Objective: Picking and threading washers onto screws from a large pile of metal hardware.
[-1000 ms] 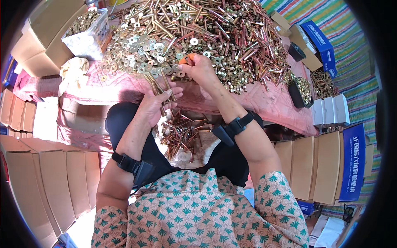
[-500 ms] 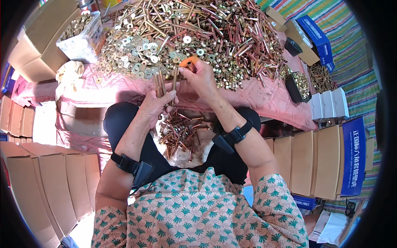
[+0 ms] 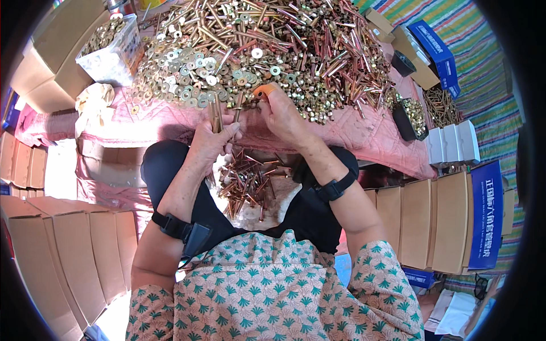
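My left hand (image 3: 207,139) is closed around several brass-coloured metal bolts (image 3: 215,117) that stand upright out of the fist. One more bolt (image 3: 238,111) rises apart from them, between thumb and fingers. My right hand (image 3: 283,116), an orange cover on one finger, is bent to a pinch at the near edge of the heap, just right of that bolt's tip. What its fingertips hold, if anything, is hidden. Flat washers (image 3: 187,71) lie beyond my left hand, and small nuts (image 3: 310,99) lie beside my right.
Bolts and metal tubes (image 3: 239,25) are heaped across the pink-covered table (image 3: 165,122). More metal rods (image 3: 247,184) lie between my knees. A clear bin of washers (image 3: 116,62) stands at left, a black tray of nuts (image 3: 409,119) at right. Cardboard boxes (image 3: 74,250) flank both sides.
My right hand has shifted slightly right and its fingers have curled down to the heap; the tube end seen in it earlier no longer shows. My left hand still grips the bolts.
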### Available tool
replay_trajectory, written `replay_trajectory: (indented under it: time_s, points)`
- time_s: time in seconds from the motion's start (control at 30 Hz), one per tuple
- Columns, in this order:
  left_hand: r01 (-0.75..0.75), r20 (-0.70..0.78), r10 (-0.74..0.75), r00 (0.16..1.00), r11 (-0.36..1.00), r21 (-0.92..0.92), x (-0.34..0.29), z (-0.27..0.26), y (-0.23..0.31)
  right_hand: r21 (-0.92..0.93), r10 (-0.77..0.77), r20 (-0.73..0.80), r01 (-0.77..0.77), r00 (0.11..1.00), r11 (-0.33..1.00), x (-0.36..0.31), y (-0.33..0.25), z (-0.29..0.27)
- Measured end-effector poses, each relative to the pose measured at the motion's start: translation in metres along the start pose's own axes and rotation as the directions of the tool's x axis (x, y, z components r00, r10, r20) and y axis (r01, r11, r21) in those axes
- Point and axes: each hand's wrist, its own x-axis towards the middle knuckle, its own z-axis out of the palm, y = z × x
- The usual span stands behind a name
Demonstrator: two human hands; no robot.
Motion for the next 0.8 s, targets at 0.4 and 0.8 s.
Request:
replay_trajectory:
  time_s: [0.4, 0.8]
  points:
    - [-0.006, 0.019, 0.001, 1.000, 0.963, 0.270, -0.003, 0.003, -0.010, -0.483, -0.184, 0.265, 0.295, 0.947, 0.824, -0.004, 0.011, -0.024]
    - [-0.159, 0.010, 0.171, 0.985, 0.886, 0.435, 0.005, -0.003, -0.025, -0.418, -0.182, 0.340, 0.321, 0.923, 0.849, -0.010, 0.008, -0.039]
